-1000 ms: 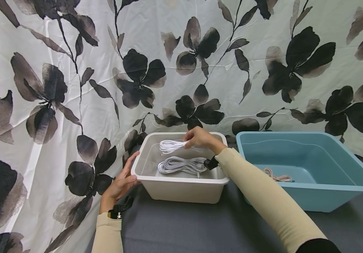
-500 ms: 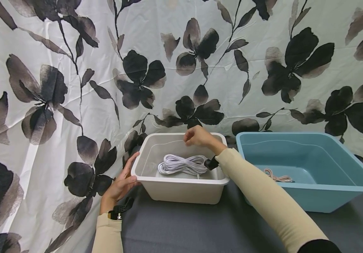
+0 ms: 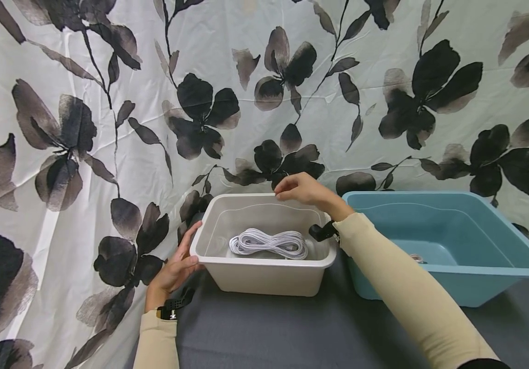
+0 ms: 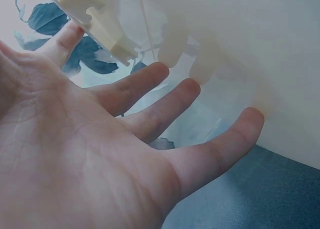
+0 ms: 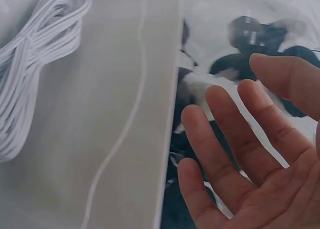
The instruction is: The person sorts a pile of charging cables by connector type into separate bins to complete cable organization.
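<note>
Flat on the floor of the beige bin (image 3: 264,279) lies a coiled white cable (image 3: 269,243), bundled at its middle. My left hand (image 3: 177,274) rests at the bin's left side. In the left wrist view its fingers (image 4: 220,159) are spread and nearly straight, with the tips against the bin's pale wall. My right hand (image 3: 306,192) hovers at the bin's back rim and holds nothing. The right wrist view shows its fingers (image 5: 220,174) loosely bent, just beyond the rim, and the white cable inside the bin at the left.
A larger blue bin (image 3: 476,271) stands to the right, partly behind my right sleeve (image 3: 407,287). A bit of pinkish cable (image 3: 416,259) shows inside it. Both bins stand on a dark grey cloth (image 3: 255,328), with a floral curtain (image 3: 246,102) close behind.
My right hand held a white cable coil over the bin, then let it go. It has since moved up and right to the back rim. My left hand stays put.
</note>
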`<control>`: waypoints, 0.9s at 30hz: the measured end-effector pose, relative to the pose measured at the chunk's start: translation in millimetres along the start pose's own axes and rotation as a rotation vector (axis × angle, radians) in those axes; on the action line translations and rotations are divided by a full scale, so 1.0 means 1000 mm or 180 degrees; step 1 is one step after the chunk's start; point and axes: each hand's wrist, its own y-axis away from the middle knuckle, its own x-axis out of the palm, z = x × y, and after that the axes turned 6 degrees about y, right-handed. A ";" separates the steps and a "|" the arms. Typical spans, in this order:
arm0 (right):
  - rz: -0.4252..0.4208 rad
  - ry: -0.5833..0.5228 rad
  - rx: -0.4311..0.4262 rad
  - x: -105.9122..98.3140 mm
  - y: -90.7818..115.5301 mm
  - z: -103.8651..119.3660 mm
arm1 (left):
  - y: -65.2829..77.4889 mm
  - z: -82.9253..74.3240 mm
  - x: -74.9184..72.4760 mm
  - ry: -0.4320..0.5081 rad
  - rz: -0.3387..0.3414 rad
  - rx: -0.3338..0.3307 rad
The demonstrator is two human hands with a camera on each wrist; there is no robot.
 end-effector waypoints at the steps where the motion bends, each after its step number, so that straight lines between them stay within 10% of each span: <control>1: 0.0000 -0.0023 -0.0003 -0.003 0.003 0.001 | -0.001 0.000 0.000 -0.0006 0.0006 -0.0001; 19: -0.0166 0.0765 -0.0265 -0.056 0.098 -0.007 | -0.005 -0.016 -0.004 -0.0592 0.0053 -0.0105; 27: -0.0641 0.1072 -0.0122 -0.096 0.146 -0.028 | -0.012 -0.061 0.023 -0.2107 -0.0946 0.0070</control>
